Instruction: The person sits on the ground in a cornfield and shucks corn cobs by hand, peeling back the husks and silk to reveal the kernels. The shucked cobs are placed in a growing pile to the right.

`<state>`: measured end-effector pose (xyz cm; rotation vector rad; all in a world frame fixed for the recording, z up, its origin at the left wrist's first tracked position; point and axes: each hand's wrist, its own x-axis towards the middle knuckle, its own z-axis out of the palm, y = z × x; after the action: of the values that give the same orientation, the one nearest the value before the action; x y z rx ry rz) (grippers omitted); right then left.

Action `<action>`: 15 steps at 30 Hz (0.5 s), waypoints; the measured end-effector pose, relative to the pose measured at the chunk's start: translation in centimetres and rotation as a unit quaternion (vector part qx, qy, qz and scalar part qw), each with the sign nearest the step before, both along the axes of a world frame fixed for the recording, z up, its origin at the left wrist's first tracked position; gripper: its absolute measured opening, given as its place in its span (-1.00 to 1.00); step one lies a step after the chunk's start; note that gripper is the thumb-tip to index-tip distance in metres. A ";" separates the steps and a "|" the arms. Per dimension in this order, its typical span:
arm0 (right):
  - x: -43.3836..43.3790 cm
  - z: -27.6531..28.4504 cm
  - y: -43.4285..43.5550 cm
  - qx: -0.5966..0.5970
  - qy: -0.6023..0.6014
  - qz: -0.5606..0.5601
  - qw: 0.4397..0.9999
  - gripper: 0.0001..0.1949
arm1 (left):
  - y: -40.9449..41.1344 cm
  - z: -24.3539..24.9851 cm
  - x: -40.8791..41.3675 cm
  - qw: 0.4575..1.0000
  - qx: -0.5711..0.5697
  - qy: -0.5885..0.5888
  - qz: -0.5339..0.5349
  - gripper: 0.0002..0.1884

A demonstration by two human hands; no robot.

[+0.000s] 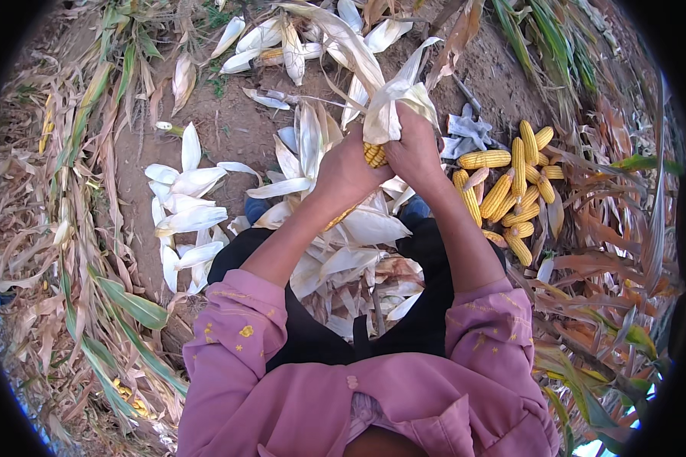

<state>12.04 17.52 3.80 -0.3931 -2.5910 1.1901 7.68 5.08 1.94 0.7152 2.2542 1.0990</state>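
In front of me, my left hand is wrapped around a yellow ear of corn. Pale husk leaves fold back over its upper part. My right hand presses against the left one and is closed on those husk leaves. Fingers cover much of the ear. More yellow kernels show under my left wrist; whether they belong to the same ear I cannot tell. Loose dry husks lie heaped on the ground between my legs.
Husked yellow ears are piled at the right, beside a crumpled grey cloth. Ears still in pale husks lie at the left. Others lie at the top, one partly bare ear among them. Dry stalks and leaves line both sides.
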 end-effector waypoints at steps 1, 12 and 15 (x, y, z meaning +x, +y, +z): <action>-0.1 -0.2 -0.1 -0.001 0.034 -0.013 0.999 -0.77 | 0.1 0.1 0.1 1.000 0.003 0.000 0.007 -0.32; -1.6 1.0 -0.3 -0.601 0.150 -0.187 0.762 -0.76 | 0.2 -0.6 0.5 0.992 0.120 -0.031 0.019 -0.25; -1.7 2.1 -0.4 -0.628 0.140 -0.206 0.737 -0.79 | 0.0 -0.5 0.3 0.990 0.131 -0.055 0.020 -0.23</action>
<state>10.38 17.11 5.89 -0.8548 -0.9790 2.3619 8.01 5.11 1.47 0.6965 2.0617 1.4356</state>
